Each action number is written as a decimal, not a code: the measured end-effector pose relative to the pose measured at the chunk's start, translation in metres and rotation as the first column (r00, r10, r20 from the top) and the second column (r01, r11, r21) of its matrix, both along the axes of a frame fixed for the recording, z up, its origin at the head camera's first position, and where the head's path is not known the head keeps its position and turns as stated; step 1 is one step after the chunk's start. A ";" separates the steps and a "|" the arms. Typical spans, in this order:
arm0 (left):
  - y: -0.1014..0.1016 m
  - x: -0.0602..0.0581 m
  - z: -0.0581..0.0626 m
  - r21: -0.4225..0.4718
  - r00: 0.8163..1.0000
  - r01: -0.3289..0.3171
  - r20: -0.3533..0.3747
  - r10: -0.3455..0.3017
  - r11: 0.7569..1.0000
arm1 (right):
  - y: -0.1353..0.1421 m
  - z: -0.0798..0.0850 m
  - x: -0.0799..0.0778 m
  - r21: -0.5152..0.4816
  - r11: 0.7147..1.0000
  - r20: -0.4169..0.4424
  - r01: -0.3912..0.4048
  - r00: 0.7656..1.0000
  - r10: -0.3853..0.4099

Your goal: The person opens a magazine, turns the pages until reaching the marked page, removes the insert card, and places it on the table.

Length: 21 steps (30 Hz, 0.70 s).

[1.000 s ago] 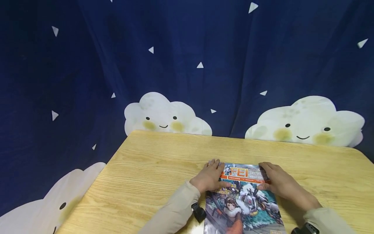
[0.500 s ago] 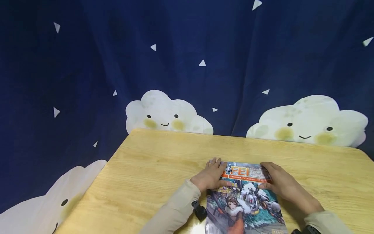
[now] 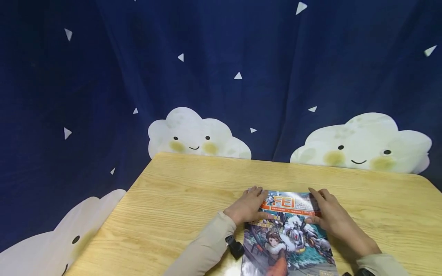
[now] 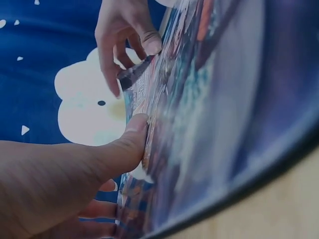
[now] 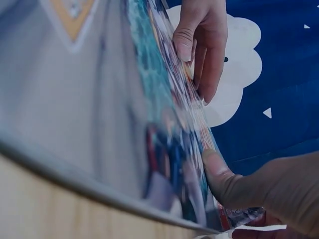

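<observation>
A glossy magazine (image 3: 288, 239) with an orange "FEI" title and a comic-style cover lies on the wooden table. At its top left corner, my left hand (image 3: 249, 207) holds the edge, thumb across the cover and fingers around the border. My right hand (image 3: 333, 214) grips the top right side, its thumb on the cover. In the left wrist view, the right corner (image 4: 130, 78) bends up by the right hand's fingers (image 4: 107, 64). The right wrist view shows the right thumb (image 5: 219, 172) pressing the cover, with other fingers partly hidden beyond the edge.
The light wooden table (image 3: 172, 207) reaches back to a dark blue curtain (image 3: 207, 57) printed with white triangles and smiling clouds (image 3: 197, 126). Black wrist cameras (image 3: 235, 247) sit by both beige sleeves (image 3: 207, 245).
The right hand's fingers have shifted at the top right corner, with the knuckles raised more. The left hand and the magazine stay almost in place; the head view has moved slightly.
</observation>
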<state>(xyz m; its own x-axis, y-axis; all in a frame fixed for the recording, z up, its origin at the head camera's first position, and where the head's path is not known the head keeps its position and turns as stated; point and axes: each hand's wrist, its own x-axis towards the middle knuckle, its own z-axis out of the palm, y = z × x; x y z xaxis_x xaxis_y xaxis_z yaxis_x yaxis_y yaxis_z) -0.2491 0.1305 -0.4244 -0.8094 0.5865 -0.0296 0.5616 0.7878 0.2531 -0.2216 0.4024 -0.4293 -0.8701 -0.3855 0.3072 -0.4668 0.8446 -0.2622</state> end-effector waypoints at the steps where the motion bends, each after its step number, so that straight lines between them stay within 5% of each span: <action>1: 0.001 0.000 0.000 -0.001 1.000 -0.002 -0.006 0.002 1.000 | 0.000 0.000 0.000 -0.007 1.000 0.010 0.006 1.000 -0.006; 5: 0.001 0.000 0.000 -0.005 0.999 -0.009 -0.037 0.009 1.000 | 0.000 0.001 -0.002 -0.050 0.998 -0.023 0.022 0.999 -0.024; 11: 0.002 0.001 -0.001 -0.006 0.997 -0.015 -0.078 0.014 1.000 | 0.000 -0.001 -0.004 -0.252 0.967 -0.126 0.044 0.989 -0.078; 21: 0.001 -0.002 0.002 0.029 0.996 0.018 -0.082 -0.015 0.999 | -0.002 0.018 0.002 -0.486 0.859 0.154 0.162 0.983 -0.099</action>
<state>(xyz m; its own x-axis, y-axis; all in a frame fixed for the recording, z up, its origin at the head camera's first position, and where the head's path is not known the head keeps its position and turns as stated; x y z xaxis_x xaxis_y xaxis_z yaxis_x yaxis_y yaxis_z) -0.2510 0.1319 -0.4227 -0.7987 0.5993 0.0541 0.5941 0.7711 0.2289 -0.2197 0.4002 -0.4114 -0.9437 -0.0905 0.3182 -0.3000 0.6394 -0.7080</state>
